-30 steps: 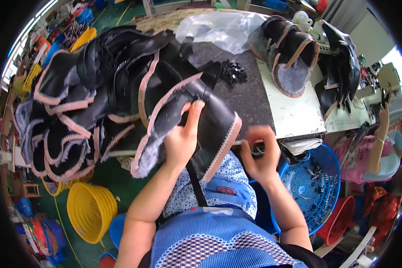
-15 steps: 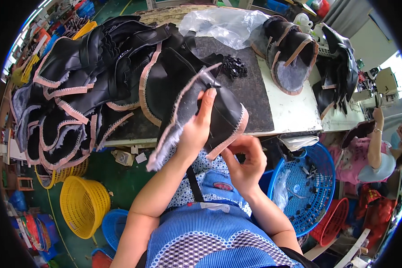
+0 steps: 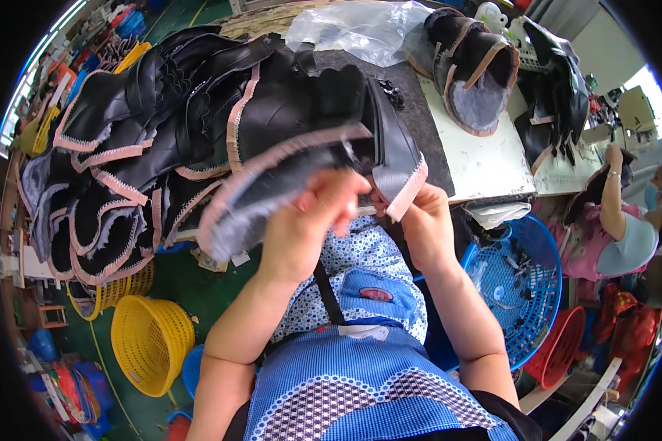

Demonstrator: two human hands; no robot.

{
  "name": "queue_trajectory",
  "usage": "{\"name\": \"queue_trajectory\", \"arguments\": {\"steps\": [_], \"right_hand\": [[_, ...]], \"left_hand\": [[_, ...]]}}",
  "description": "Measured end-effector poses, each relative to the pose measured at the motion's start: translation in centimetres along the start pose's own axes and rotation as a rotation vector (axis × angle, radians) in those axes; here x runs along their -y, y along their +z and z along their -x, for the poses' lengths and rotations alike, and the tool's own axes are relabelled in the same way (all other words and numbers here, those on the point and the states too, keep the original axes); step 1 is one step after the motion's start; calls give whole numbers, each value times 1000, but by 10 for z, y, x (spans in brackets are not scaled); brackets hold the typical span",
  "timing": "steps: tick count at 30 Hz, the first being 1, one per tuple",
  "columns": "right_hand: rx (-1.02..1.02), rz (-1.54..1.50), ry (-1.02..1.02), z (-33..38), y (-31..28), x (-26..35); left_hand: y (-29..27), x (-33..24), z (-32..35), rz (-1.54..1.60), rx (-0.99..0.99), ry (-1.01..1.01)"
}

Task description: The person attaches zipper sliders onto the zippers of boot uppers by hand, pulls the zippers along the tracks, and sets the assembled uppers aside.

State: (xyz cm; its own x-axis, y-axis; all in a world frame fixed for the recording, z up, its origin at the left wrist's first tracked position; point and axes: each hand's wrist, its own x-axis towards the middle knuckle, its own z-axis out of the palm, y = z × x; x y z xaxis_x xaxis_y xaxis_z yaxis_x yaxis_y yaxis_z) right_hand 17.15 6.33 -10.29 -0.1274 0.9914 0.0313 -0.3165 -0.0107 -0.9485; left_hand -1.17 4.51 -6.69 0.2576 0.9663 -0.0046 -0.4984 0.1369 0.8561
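A black leather shoe upper (image 3: pixel 401 158) with a pink zigzag-stitched edge and grey fleece lining is held up in front of me, tilted, its left part smeared by motion. My right hand (image 3: pixel 426 220) pinches its right lower corner at the pink edging. My left hand (image 3: pixel 305 228), slightly blurred, is curled against the middle of the upper beside the fleece side; exactly where its fingers grip is hard to see. Behind the upper, small black pieces (image 3: pixel 391 94) lie on the dark work mat, partly hidden.
A heap of similar black uppers (image 3: pixel 147 110) covers the table's left. Clear plastic (image 3: pixel 360 29) and lined uppers (image 3: pixel 474 81) lie at the back. Below stand a yellow basket (image 3: pixel 151 345), a blue basket (image 3: pixel 518 287) and a red basket (image 3: pixel 559 345). Another person (image 3: pixel 603 220) works at right.
The upper has swung round and lower, its fleece side sweeping left. My left hand has shifted down from its top, while my right hand has risen with the pink-edged corner.
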Motion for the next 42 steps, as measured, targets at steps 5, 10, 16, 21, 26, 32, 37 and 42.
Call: {"name": "queue_trajectory", "arguments": {"steps": [5,10,16,21,26,32,37,42], "right_hand": [[53,-192,128,-12,-1,27],[21,-205,149,-22,-10,28],[7,-291,205,-24,-11,33],[12,-300,188,-24,-10,32],[105,-255,115,-26,-22,23],[86,-251,138,-20,-22,20],[75,-150,127,-14,-24,31],[61,-157,93,-14,-26,29]], "left_hand": [[5,26,-5,-289,-54,156],[5,31,-17,-311,-61,200],[0,45,-18,-454,-47,246],[4,47,-23,-510,-50,366],[9,46,-26,-463,-51,358],[6,45,-30,-464,-56,320],[1,48,-36,-666,-20,464],[-1,53,-36,-719,0,517]]}}
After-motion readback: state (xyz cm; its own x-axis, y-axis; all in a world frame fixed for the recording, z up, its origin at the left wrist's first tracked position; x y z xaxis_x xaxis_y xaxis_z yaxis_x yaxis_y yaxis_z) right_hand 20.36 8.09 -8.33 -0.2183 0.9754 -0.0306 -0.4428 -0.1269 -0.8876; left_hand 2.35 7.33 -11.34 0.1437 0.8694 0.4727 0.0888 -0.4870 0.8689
